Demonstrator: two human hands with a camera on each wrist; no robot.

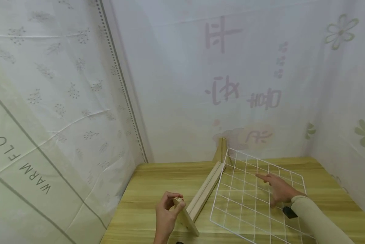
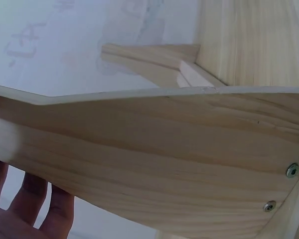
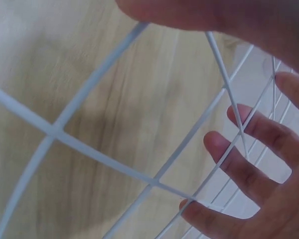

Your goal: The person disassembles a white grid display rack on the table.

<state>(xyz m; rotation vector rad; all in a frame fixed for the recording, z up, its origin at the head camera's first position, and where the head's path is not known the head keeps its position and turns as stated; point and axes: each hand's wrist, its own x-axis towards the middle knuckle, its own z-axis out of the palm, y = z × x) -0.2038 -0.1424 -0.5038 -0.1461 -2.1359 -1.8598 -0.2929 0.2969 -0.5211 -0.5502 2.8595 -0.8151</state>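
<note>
A pale wooden frame [image 1: 206,190] lies along the wooden table [image 1: 145,196], with an upright foot at each end. My left hand [image 1: 171,204] grips the near foot [image 1: 186,221], fingers and thumb curled round its top. In the left wrist view the foot's wood [image 2: 164,159] fills the frame, with two screws [image 2: 291,170] at right and my fingers [image 2: 30,199] behind it. A white wire grid panel [image 1: 243,210] leans with one edge against the frame. My right hand [image 1: 269,189] rests on it with straight, spread fingers [image 3: 249,169] over the grid wires [image 3: 104,159].
White printed curtains [image 1: 63,101] close in the table on the left, back and right. A beige sleeve [image 1: 316,220] covers my right forearm. Bare table top [image 1: 170,173] lies left of the frame and behind the grid.
</note>
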